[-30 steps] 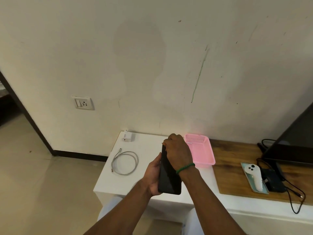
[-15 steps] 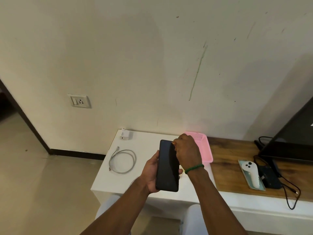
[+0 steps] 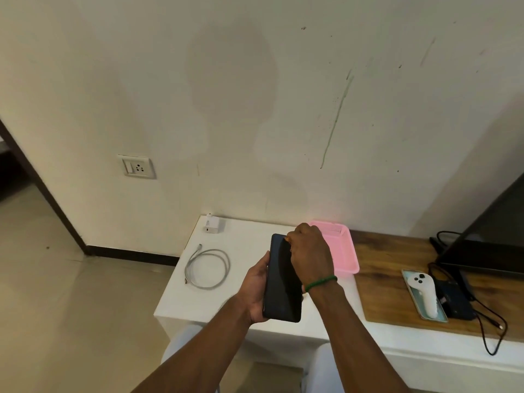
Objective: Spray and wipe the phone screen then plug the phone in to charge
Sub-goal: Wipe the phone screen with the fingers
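Centrally, low in the frame, the left hand [image 3: 256, 290] cradles a phone [image 3: 283, 282], a slim dark slab with rounded corners and a glossy black screen, held nearly upright above the front edge of the surface [image 3: 181, 293]. Its fingers wrap the left edge and back, closed firmly on the phone. The right hand [image 3: 310, 252] is curled into a loose fist over the phone's upper right corner, knuckles up, touching the glass; whether anything is pinched inside it cannot be told. A green beaded band [image 3: 320, 282] circles that wrist.

Left of the hands, on the smooth white part of the surface, a pale grey cable [image 3: 208, 268] lies in a loose coil. Beyond it, toward the wall, sits a small white boxy charger [image 3: 211, 224]. Behind the right hand, partly hidden by it, is a pink plastic tray [image 3: 344, 253] with a perforated wall. To the right of the tray the surface is brown wood grain [image 3: 391, 290]. There a white controller [image 3: 422, 293] rests on a pale green flat case, with a dark block [image 3: 456, 302] and thin black wires [image 3: 493, 333] just beside it. A dark flat screen [image 3: 493, 239] leans at the right edge of the frame.

At middle left, a white wall socket [image 3: 137, 166] is set in the scuffed, stained cream wall [image 3: 255, 109].
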